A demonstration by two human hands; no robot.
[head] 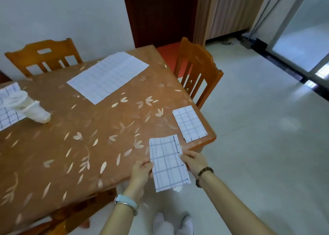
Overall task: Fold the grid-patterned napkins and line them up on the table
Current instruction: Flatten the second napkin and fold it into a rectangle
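The left hand pinches the left long edge of a small folded white napkin with a dark blue grid. The right hand pinches the opposite long edge, so the napkin is stretched flat between both hands. Its far half lies over the near right part of the brown wooden table with pale leaf pattern, and its near half reaches out past the table edge, above the floor. Whether the far half touches the table surface I cannot tell.

On the left wrist there is a light blue watch, and on the right wrist a brown beaded bracelet.

A second folded grid napkin lies flat at the right corner of the table, near the held one but apart from it. Farther away, in the middle of the far side, a large unfolded grid napkin is spread flat. At the left edge of the view another grid napkin lies under a crumpled white bag.

One orange-brown wooden chair stands behind the table, and a second wooden chair stands at its right side.
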